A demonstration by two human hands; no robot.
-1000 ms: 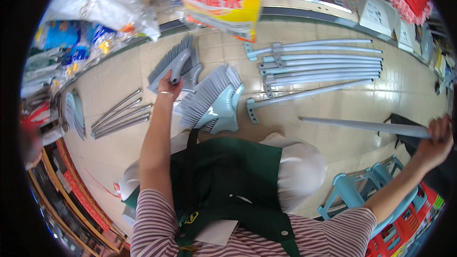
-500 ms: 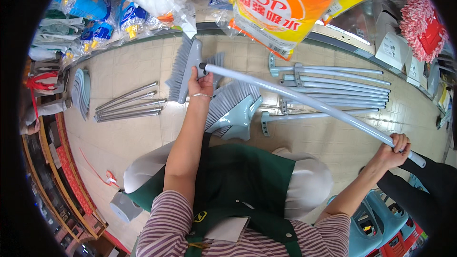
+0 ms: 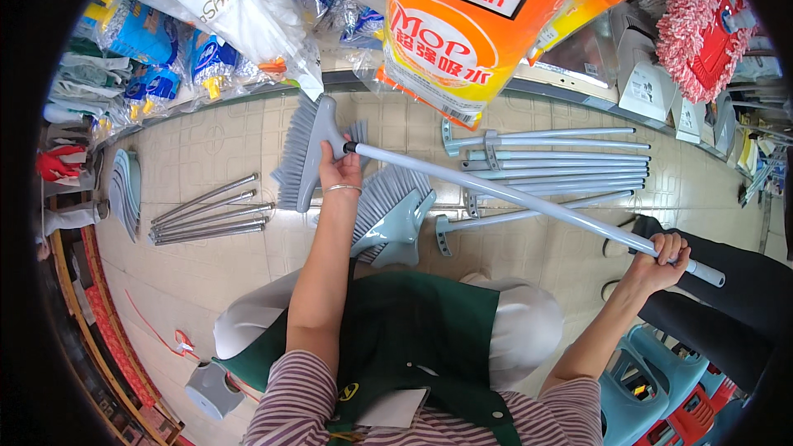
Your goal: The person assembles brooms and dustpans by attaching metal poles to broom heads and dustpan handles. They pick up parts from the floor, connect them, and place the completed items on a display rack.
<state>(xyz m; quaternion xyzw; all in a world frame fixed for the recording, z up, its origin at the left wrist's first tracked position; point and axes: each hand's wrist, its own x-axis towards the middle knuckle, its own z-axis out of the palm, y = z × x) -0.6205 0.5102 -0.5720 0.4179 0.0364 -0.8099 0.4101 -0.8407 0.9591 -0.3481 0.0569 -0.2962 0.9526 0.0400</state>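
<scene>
My left hand (image 3: 341,172) is closed round the neck of a grey broom head (image 3: 307,167), whose bristles point left. A long pale grey pole (image 3: 487,192) meets that neck at its black threaded end; how far it is screwed in cannot be made out. Near the pole's other end, my right hand (image 3: 661,264) wraps its fingers round the shaft, with a short length sticking out beyond. Beneath the held pole, on the floor, lie light blue-green broom heads (image 3: 395,231) with grey bristles, partly hidden by my left forearm.
Thin metal tubes (image 3: 211,215) lie on the floor at left, beside stacked blue-grey dustpan-like pieces (image 3: 124,190). Several grey poles with brackets (image 3: 562,167) lie at right. Orange mop packages (image 3: 446,33) hang ahead. A person's dark-trousered legs (image 3: 702,289) and blue stools (image 3: 636,380) are at right.
The view has shifted, so the packages hang lower in the picture and the floor items sit further left. Both hands keep their holds on the broom head and pole.
</scene>
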